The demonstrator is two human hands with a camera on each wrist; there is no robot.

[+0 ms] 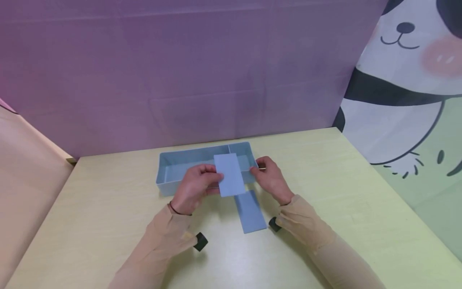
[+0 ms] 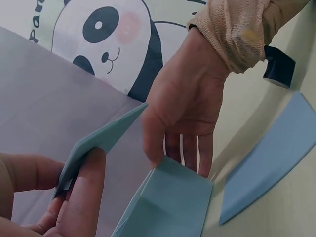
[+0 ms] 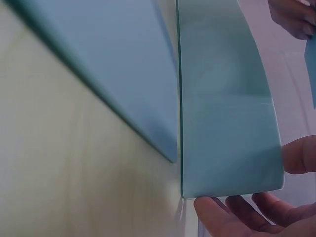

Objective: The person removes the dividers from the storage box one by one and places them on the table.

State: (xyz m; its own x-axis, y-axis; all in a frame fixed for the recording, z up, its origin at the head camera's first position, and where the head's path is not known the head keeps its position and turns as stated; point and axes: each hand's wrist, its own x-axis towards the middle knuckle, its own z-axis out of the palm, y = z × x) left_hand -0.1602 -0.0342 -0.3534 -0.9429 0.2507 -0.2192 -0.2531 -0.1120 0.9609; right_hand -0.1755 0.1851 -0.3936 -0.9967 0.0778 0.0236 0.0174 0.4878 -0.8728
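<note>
A light-blue open box [image 1: 180,188] with a divider toward its right end stands near the back of the table. My left hand [image 1: 196,184] pinches a flat blue rectangular panel [image 1: 229,175] between thumb and fingers, held up in front of the box. At the box's right end, my right hand [image 1: 270,176] grips the wall, thumb at the rim and fingers against the outside, as the right wrist view shows. A second blue panel [image 1: 250,212] lies flat on the table just in front of the box, between the two forearms.
The pale wooden table [image 1: 108,224] ends at a purple cloth backdrop [image 1: 202,80]. A panda-print sheet [image 1: 404,80] hangs at the right. Small black blocks [image 1: 200,241] sit at both sleeve cuffs.
</note>
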